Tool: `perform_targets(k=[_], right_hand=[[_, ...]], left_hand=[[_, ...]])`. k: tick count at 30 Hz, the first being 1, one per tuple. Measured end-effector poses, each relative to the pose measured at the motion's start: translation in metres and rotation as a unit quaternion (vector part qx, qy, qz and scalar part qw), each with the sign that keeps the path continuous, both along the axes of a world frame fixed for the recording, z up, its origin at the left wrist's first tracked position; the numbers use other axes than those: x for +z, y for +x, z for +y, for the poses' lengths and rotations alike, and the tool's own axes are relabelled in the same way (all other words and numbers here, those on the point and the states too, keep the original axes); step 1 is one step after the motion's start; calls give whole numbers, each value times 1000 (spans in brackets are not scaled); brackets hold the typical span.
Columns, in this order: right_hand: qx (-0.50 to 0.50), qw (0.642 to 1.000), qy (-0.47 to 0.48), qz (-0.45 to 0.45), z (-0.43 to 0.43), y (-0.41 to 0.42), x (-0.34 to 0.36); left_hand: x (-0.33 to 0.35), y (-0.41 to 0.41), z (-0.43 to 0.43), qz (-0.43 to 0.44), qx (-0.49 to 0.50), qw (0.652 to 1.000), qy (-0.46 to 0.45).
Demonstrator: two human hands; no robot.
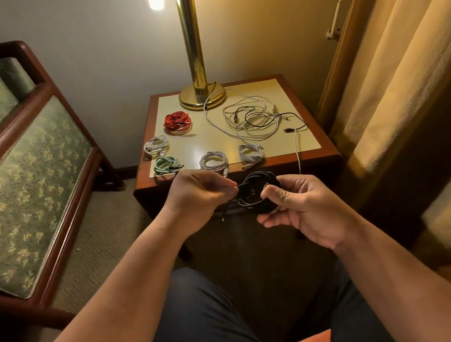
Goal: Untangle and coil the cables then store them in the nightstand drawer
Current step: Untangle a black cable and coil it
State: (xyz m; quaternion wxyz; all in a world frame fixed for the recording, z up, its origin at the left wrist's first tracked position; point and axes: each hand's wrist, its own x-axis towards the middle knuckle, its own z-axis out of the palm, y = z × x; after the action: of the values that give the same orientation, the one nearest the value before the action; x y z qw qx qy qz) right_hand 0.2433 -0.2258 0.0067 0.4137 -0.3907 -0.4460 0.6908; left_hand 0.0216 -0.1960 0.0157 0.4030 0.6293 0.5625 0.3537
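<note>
Holding the black cable coil [258, 192] in the air just in front of the nightstand [328, 154] carries the main risk at this stage: the loops are kept together by finger pressure alone, so a slackened grip would probably let them spring apart and drop toward the lap; wrapping the free end too loosely would likely give a coil that opens once set down; pulling that end too hard could kink the cable near its plug. A white lead [297, 147] from the loose tangle [255, 121] hangs over the front edge of the surface [206, 141], near the right hand [304, 212]; a careless movement could snag it and drag the tangle off. The drawer front lies in shadow; whether it is open cannot be told.

Left hand [199, 200]: fingers curled, thumb and fingertips pinching the cable end at the coil's left side; forearm reaching in from the lower left. Right hand: palm turned upward, thumb pressed across the loops, fingers curled beneath them, so it grips the coil itself. Finished coils lie on the surface, apart from the tangle: a red coil [177, 120], a green coil [165, 165] and three pale coils [214, 161].
</note>
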Motion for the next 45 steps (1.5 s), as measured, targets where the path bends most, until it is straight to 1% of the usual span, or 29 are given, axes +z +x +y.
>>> perform_targets(k=[4,8,10,13,16,20,26,30,32,34,37,39,40,41,42,45], right_hand=[[-37,999,-8,26,-6,-15,-6],[-99,995,-2,27,-9,-28,-9],[-127,992,3,11,-9,-31,-9],[-134,991,13,-8,-8,-32,-7],[-128,991,22,-18,-9,-32,-5],[-138,988,49,-54,-11,-31,-8],[-119,978,104,-133,-7,-25,-13],[-132,969,131,-162,-6,-24,-18],[-143,964,133,-182,-6,-25,-18],[-145,960,148,-189,-5,-24,-18],[-146,955,174,-190,-3,-25,-15],[-156,950,186,-198,-3,-28,-12],[-160,947,190,-204,-2,-30,-12],[-164,945,192,-210,-1,-31,-12],[-167,943,189,-215,1,-32,-13],[-175,947,166,-213,3,-37,-19]], left_hand=[[-1,0,-1,-74,38,996,-42],[4,10,-4,-135,82,983,-96],[7,13,-6,-162,89,977,-109],[9,16,-8,-165,74,978,-104],[10,16,-9,-160,74,976,-127],[10,21,-10,-205,63,961,-173],[13,12,-7,-255,6,943,-216],[11,9,-6,-245,-45,945,-210],[10,8,-5,-252,-69,941,-215],[8,6,-5,-279,-108,925,-232],[3,1,-3,-340,-171,887,-261],[1,-1,-2,-374,-193,865,-273],[2,0,-2,-383,-191,862,-272],[3,2,-3,-381,-177,868,-264],[4,5,-3,-369,-148,883,-250],[6,20,-8,-292,-14,939,-182]])
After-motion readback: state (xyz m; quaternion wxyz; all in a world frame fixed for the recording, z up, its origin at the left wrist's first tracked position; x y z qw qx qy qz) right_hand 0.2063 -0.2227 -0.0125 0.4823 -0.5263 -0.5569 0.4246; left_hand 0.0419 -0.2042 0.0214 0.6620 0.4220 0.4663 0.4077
